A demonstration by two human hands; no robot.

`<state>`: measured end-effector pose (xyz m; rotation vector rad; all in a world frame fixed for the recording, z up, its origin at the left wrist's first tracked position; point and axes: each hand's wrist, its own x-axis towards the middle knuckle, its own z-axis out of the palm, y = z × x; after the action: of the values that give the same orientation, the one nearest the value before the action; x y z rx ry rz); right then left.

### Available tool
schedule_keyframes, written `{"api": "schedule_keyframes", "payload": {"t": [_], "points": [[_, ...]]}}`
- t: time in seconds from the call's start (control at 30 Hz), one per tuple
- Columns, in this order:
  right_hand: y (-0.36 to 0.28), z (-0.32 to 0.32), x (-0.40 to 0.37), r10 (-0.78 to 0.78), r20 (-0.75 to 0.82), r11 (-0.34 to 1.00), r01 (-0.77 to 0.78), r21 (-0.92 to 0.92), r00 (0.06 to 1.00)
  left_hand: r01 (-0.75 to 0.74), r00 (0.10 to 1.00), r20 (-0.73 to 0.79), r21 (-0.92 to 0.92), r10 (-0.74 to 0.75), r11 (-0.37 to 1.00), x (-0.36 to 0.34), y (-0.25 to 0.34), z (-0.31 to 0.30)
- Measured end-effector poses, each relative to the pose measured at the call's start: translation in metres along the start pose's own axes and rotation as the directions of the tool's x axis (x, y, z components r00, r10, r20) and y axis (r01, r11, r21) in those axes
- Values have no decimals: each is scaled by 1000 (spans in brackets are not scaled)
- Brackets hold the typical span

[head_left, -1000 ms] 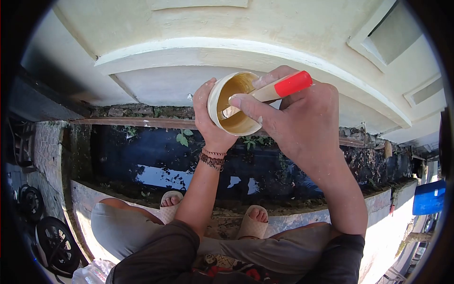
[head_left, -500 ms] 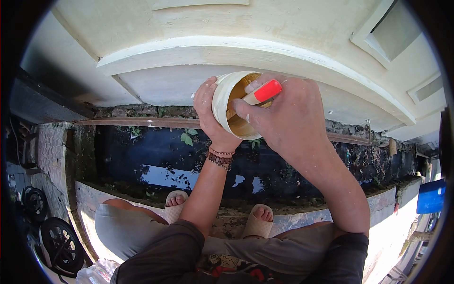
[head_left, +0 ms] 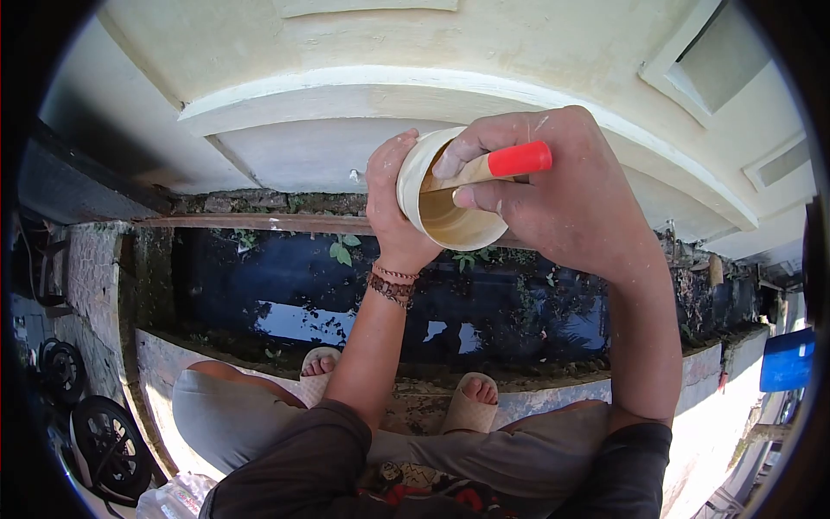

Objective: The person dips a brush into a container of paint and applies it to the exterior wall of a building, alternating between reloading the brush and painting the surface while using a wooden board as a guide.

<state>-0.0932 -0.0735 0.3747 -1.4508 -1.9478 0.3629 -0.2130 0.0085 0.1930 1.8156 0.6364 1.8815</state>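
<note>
My left hand [head_left: 394, 195] is wrapped round the side of a white paint tub [head_left: 417, 177], tilted with its mouth toward the right. Cream-coloured residue coats the inside wall. A paintbrush [head_left: 516, 162] with a pale wooden handle and red end is pinched between the thumb and fingers of my right hand [head_left: 562, 186]. Its lower end reaches into the tub, so the bristles are hidden. White specks mark both hands.
A cream wall [head_left: 346, 52] with a raised white ledge [head_left: 415, 86] rises ahead. Below it runs a ditch of dark water [head_left: 380, 298], with a thin brown rail [head_left: 251, 222] along its far side. My sandalled feet [head_left: 474, 402] are at its near edge. A blue container [head_left: 787, 359] stands right, wheels [head_left: 108, 445] left.
The tub has shifted slightly right in my left hand. My right hand has moved right and turned, and the brush handle now lies flatter, its red end farther right.
</note>
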Motion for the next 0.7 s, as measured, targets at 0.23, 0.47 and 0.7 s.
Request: {"api": "schedule_keyframes", "payload": {"t": [0.23, 0.47, 0.7], "points": [[-4, -8, -1, -35, 110, 999, 34, 6, 993, 53, 998, 30, -8, -53, 999, 0, 7, 1], [-12, -20, -12, -22, -60, 1000, 23, 16, 998, 132, 987, 93, -35, -128, 991, 7, 19, -7], [4, -11, -14, -388, -113, 904, 354, -239, 915, 237, 938, 277, -78, -207, 968, 22, 24, -20]]}}
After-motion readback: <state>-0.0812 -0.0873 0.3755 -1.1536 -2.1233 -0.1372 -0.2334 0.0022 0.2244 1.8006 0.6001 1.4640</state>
